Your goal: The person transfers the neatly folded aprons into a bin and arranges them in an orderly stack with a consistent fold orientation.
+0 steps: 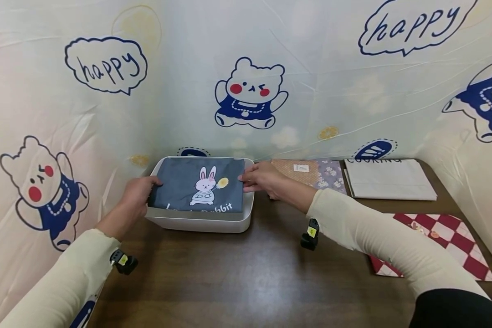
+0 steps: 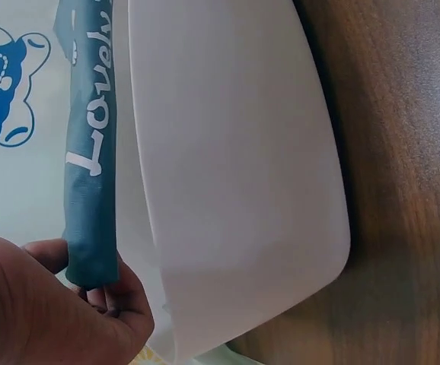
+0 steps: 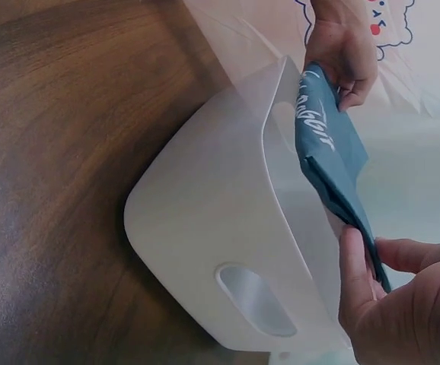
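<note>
A folded dark teal cloth [image 1: 176,184] with a printed white rabbit and lettering lies level over the mouth of a white plastic bin [image 1: 201,225]. My left hand [image 1: 134,196] pinches its left end between thumb and fingers. At the opposite end, my right hand [image 1: 266,179] grips the edge in the same way. From the right wrist view, the cloth [image 3: 319,129] appears as a thick folded layer just above the bin's rim, tilted a little. An oval handle hole shows in the bin's end wall [image 3: 197,228]. The inside of the bin is mostly hidden beneath the cloth.
Right of the bin lie a folded tan and floral cloth [image 1: 330,175], a folded white cloth [image 1: 389,182] with "COOKING" lettering, and a red-and-white checked cloth [image 1: 455,237]. A printed curtain [image 1: 303,100] surrounds the brown wooden table [image 1: 238,278] at the back and sides.
</note>
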`<action>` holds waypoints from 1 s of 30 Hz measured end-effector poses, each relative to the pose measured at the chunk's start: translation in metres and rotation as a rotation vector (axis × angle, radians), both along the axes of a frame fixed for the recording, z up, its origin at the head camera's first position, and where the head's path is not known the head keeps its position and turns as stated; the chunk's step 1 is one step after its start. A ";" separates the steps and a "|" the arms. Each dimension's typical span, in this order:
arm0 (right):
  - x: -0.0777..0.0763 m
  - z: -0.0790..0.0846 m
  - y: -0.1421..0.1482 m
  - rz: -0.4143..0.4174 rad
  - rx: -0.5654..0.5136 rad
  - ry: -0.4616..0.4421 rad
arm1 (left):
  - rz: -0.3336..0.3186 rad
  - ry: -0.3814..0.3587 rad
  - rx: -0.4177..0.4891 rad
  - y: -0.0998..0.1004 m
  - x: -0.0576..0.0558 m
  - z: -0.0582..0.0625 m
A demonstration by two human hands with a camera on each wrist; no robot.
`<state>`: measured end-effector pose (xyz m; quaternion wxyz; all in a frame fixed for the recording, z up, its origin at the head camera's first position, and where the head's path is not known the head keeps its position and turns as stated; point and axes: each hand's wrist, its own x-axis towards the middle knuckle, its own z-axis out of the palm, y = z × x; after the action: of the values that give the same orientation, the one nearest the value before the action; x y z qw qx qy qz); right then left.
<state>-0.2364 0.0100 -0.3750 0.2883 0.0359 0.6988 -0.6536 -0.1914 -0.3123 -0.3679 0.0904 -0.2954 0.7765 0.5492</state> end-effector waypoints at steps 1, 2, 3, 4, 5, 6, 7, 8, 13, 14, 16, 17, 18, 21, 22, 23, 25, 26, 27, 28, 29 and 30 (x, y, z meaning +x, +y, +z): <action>0.000 0.001 0.000 -0.001 0.003 -0.001 | -0.003 0.003 -0.012 0.001 0.000 0.001; 0.000 0.001 0.000 -0.001 0.004 0.000 | -0.005 0.008 -0.025 0.001 0.000 0.001; 0.000 0.002 0.001 0.001 0.006 0.000 | -0.011 0.010 -0.034 0.002 0.000 0.002; 0.000 0.002 0.001 0.005 0.005 -0.001 | -0.013 0.018 -0.037 0.002 0.001 0.004; 0.001 0.003 0.002 0.009 0.005 -0.001 | -0.018 0.022 -0.040 0.003 0.001 0.005; 0.001 0.004 0.002 0.016 0.008 0.000 | -0.032 0.026 -0.038 0.003 0.001 0.006; 0.001 0.005 0.003 0.022 0.015 0.002 | -0.049 0.025 -0.040 0.003 0.001 0.007; 0.002 0.007 0.004 0.031 0.022 0.004 | -0.069 0.019 -0.045 0.004 0.001 0.008; 0.003 0.013 0.008 0.079 0.050 0.034 | -0.163 -0.046 -0.060 0.011 0.003 0.013; 0.003 0.014 0.009 0.084 0.047 0.037 | -0.171 -0.057 -0.059 0.013 0.003 0.014; 0.002 0.016 0.012 0.090 0.035 0.037 | -0.188 -0.071 -0.038 0.017 0.004 0.016; 0.002 0.016 0.014 0.089 0.027 0.033 | -0.192 -0.076 -0.030 0.018 0.004 0.016; 0.001 0.017 0.016 0.088 0.016 0.029 | -0.198 -0.077 -0.018 0.019 0.004 0.017; -0.001 0.017 0.024 0.079 0.006 0.033 | -0.220 -0.063 0.023 0.023 0.006 0.018; -0.002 0.017 0.027 0.075 0.007 0.039 | -0.230 -0.053 0.032 0.024 0.006 0.018; -0.003 0.017 0.031 0.070 0.006 0.045 | -0.242 -0.043 0.042 0.025 0.007 0.017; -0.004 0.017 0.037 0.059 0.007 0.059 | -0.273 -0.025 0.055 0.027 0.009 0.016; -0.004 0.016 0.040 0.054 0.007 0.064 | -0.283 -0.019 0.066 0.030 0.010 0.015; -0.004 0.016 0.043 0.049 0.009 0.065 | -0.295 -0.012 0.076 0.032 0.010 0.014; -0.005 0.015 0.047 0.045 0.009 0.062 | -0.313 -0.004 0.084 0.035 0.011 0.012; -0.005 0.014 0.050 0.042 0.010 0.058 | -0.322 0.003 0.094 0.038 0.012 0.011; -0.005 0.014 0.053 0.040 0.017 0.054 | -0.332 0.011 0.103 0.041 0.012 0.010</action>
<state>-0.2411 0.0631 -0.3612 0.2819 0.0067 0.7123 -0.6427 -0.1792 -0.2711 -0.3581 0.1908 -0.1549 0.7860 0.5672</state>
